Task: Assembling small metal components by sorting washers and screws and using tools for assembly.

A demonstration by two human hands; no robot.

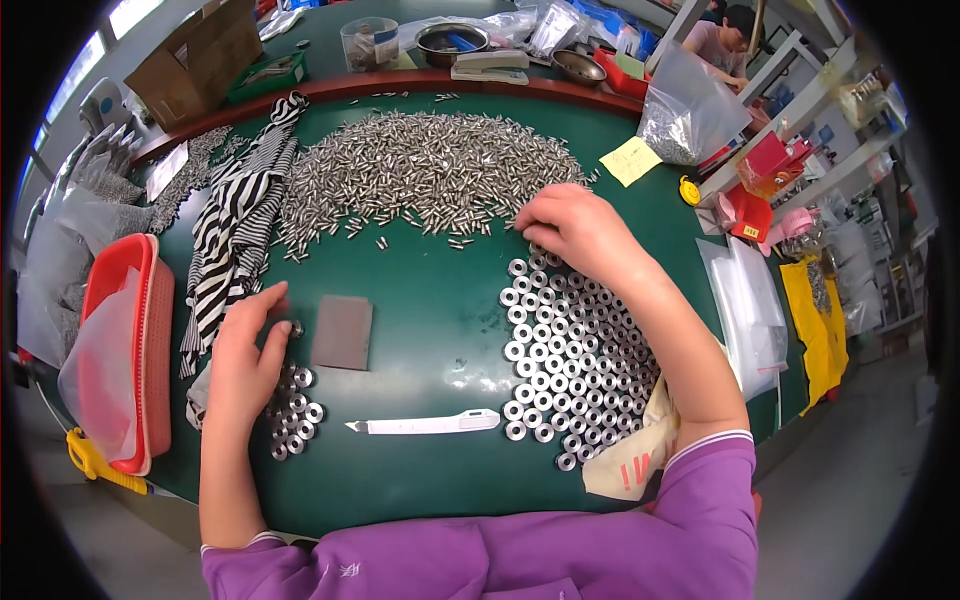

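Observation:
My left hand (245,350) lies on the green table (430,300), fingers curled beside a small metal ring (297,327) at the top of a little cluster of rings (294,415). My right hand (575,225) reaches to the near edge of a big heap of small metal pins (420,165), fingertips bent among them; whether it holds one is hidden. Below that hand, several rows of metal rings (570,360) stand laid out side by side. A grey flat pad (342,332) lies between the two ring groups.
A white utility knife (425,424) lies near the front edge. A striped cloth (235,225) and a red basket (135,350) sit on the left. Clear plastic bags (750,310) lie at the right, a yellow note (630,160) and bowls (452,42) behind. Another person (722,45) works far back.

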